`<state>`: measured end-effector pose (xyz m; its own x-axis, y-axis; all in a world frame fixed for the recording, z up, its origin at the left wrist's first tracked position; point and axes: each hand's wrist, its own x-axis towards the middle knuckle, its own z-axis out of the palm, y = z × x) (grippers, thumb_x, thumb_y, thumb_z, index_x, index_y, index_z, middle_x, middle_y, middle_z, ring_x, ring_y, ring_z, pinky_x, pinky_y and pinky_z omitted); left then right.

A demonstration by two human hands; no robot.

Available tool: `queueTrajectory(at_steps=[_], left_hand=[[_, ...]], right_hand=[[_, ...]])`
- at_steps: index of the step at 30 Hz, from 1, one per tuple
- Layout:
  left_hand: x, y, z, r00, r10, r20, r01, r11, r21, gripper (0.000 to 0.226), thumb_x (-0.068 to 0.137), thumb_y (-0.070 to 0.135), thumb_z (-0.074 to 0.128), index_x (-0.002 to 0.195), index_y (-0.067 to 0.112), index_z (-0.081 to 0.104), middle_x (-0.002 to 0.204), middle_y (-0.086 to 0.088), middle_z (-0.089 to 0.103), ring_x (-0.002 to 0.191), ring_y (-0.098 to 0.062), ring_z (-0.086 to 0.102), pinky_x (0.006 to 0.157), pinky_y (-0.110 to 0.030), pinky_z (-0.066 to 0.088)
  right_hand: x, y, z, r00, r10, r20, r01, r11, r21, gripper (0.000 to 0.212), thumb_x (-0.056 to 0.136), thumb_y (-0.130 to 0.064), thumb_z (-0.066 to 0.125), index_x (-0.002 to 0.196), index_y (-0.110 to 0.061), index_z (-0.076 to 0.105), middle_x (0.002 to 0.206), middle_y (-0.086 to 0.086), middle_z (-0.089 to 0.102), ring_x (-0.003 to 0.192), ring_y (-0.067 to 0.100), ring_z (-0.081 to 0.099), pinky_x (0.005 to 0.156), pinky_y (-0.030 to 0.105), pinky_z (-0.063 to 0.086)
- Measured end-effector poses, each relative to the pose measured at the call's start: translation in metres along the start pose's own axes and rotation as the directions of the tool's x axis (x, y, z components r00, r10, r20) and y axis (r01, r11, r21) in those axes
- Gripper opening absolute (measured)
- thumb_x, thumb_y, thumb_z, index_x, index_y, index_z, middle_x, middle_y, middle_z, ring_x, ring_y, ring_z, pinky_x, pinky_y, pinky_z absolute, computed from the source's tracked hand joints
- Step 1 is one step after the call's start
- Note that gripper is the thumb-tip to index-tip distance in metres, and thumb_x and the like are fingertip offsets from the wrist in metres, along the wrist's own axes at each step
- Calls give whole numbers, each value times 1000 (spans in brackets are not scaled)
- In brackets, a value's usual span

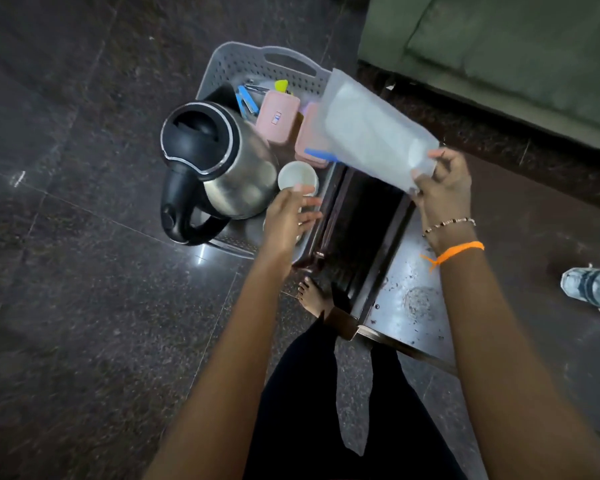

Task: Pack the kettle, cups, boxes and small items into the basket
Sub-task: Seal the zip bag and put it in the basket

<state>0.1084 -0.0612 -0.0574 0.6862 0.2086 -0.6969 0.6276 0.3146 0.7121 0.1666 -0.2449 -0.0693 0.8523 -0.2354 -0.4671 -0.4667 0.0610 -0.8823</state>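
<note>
Presently the right hand (444, 188) pinches one corner of a translucent white plastic pouch (371, 133) above the grey perforated plastic basket (253, 65); the left hand (288, 216), fingers spread and holding nothing, hovers beside a small white cup (297, 176); the steel kettle with black lid (219, 161) already sits inside; a corner pinch could slip, likely dropping the pouch onto the pink boxes (278, 121).

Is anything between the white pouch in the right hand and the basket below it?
No barrier. The right hand holds the white pouch above the basket, but two pink boxes already lie directly beneath it, with the kettle and a white cup alongside.
</note>
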Motion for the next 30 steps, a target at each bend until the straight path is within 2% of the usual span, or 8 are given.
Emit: queueTrajectory(at_steps=[6, 10, 13, 17, 21, 24, 27, 30], left_hand=[[13, 0, -7, 999, 36, -20, -33, 992, 124, 14, 96, 13, 45, 90, 14, 58, 76, 1, 59, 67, -10, 53, 62, -14, 43], [18, -5, -7, 998, 65, -2, -64, 993, 97, 12, 95, 4, 45, 95, 6, 57, 75, 0, 56, 70, -6, 53, 60, -9, 46], [23, -8, -9, 997, 77, 10, -78, 992, 101, 20, 94, 2, 44, 82, 12, 56, 73, 0, 55, 70, -7, 52, 64, -16, 45], [26, -7, -12, 996, 90, -5, -88, 988, 124, 25, 94, 6, 46, 76, 22, 55, 74, 2, 57, 67, -6, 52, 54, -4, 43], [25, -9, -6, 994, 102, -33, -96, 984, 147, 22, 93, 7, 47, 79, 19, 57, 73, 1, 57, 65, -9, 51, 59, -11, 44], [12, -16, 10, 996, 88, -19, -84, 984, 158, 14, 94, 7, 46, 90, 11, 59, 74, 1, 57, 65, -8, 51, 55, -7, 43], [-5, -33, 37, 996, 90, 24, -93, 970, 225, 17, 96, 8, 44, 100, 7, 60, 78, 0, 58, 70, -7, 54, 53, -1, 42], [-23, -56, 73, 997, 49, 64, -66, 954, 292, 21, 96, 10, 44, 105, 3, 62, 82, 1, 59, 72, -6, 55, 54, 0, 42]], right_hand=[[45, -19, 102, 965, -263, 12, 252, 907, -336, 36, 75, 18, 40, 105, 2, 52, 91, -3, 48, 92, 14, 48, 76, 11, 37], [61, -20, 153, 954, -83, 287, 251, 743, -621, 47, 86, 4, 41, 130, -8, 48, 128, 8, 50, 121, 20, 44, 95, 26, 37], [64, -20, 165, 956, -36, 290, 251, 605, -755, 43, 91, -5, 42, 131, -16, 53, 144, 7, 42, 139, 19, 29, 113, 27, 20], [50, -19, 158, 964, -38, 264, 203, 748, -632, 47, 87, 10, 35, 125, -3, 58, 137, 11, 54, 130, 21, 47, 107, 18, 29], [35, -15, 125, 957, -133, 257, 267, 752, -602, 48, 81, 14, 35, 109, -3, 69, 123, 14, 65, 119, 24, 57, 102, 22, 39], [21, -5, 80, 967, -125, 222, 232, 792, -565, 40, 82, 10, 40, 103, -2, 71, 111, 15, 71, 95, 19, 65, 91, 22, 46], [2, 11, 19, 978, -73, 196, 164, 850, -501, 33, 86, 8, 43, 103, 0, 70, 101, 12, 70, 69, 2, 55, 71, 12, 43], [-14, 34, -50, 995, -10, 96, 52, 890, -453, 29, 87, 6, 45, 102, -1, 69, 86, 2, 65, 63, -1, 54, 68, 15, 43]])
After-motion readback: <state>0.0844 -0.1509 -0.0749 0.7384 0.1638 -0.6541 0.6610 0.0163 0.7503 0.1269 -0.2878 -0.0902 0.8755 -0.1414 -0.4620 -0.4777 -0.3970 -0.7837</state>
